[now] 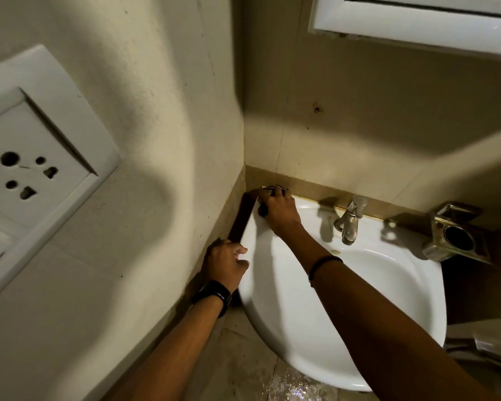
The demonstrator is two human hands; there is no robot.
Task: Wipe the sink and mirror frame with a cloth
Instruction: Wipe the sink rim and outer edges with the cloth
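Left hand [226,263] curled on sink [272,285] rim | right hand [278,211] — fingers clenching mostly hidden cloth [274,189]

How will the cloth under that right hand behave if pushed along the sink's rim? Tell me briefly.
The cloth looks soft: it bunches under the right hand, so it likely folds rather than slides flat. The sink rim looks glossy, so it should glide easily.

Cloth [273,190] mostly buried under the right hand [278,208], only a dark scrap showing. Mirror frame [411,27] cut off upper right; socket [32,166] clipped at left edge.
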